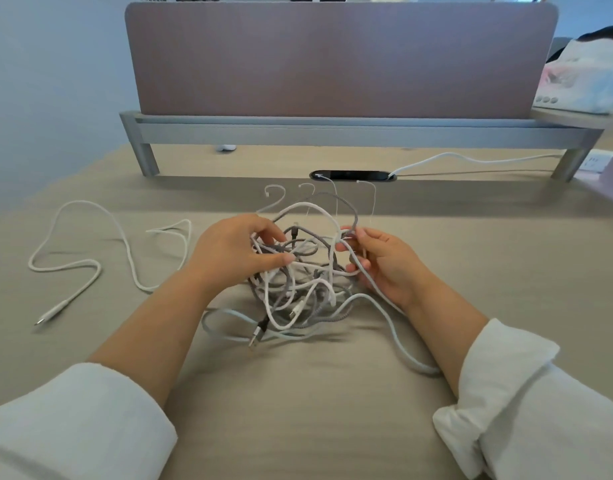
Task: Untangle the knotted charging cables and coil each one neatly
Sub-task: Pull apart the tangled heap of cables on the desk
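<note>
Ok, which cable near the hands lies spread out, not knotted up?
The white cable left of the left hand, in open loops with its plug lying free; the rest sit in the tangle between it and the right hand.

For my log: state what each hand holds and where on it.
Both hands hold the cable tangle: the left hand grips strands on its left side, the right hand pinches a strand at its upper right edge.

Open desk [298, 410] toward front edge and far right; loose white cable [83, 201] sprawls left, cable tangle [298, 271] fills centre, grey shelf [332, 133] walls off back
</note>
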A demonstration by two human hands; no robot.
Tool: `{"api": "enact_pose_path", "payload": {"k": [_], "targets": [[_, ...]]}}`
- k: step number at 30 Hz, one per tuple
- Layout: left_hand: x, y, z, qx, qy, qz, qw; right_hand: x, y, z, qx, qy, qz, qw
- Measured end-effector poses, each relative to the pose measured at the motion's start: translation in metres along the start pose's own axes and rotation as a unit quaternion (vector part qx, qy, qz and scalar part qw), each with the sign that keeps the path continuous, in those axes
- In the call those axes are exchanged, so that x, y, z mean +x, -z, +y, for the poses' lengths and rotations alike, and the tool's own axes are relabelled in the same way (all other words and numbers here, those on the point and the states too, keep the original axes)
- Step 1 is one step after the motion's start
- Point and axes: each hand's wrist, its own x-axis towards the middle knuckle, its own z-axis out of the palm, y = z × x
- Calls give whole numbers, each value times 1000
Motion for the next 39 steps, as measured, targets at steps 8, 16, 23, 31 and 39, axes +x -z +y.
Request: {"api": "enact_pose_path", "payload": {"k": [8, 16, 23, 31, 39], "targets": [[-2, -7, 12, -19, -27, -19, 999, -1, -13, 7, -177, 63, 3, 982], [-6, -21, 36, 66, 8, -50, 997, -5, -26, 7, -178, 44, -45, 982], [-9, -31, 42, 129, -11, -75, 989, -1, -26, 0, -202, 110, 70, 971], [-2, -30, 30, 50, -13, 6, 999, -2, -20, -4, -330, 120, 17, 936], [-7, -17, 35, 45, -60, -13, 997, -1, -21, -1, -435, 162, 50, 885]]}}
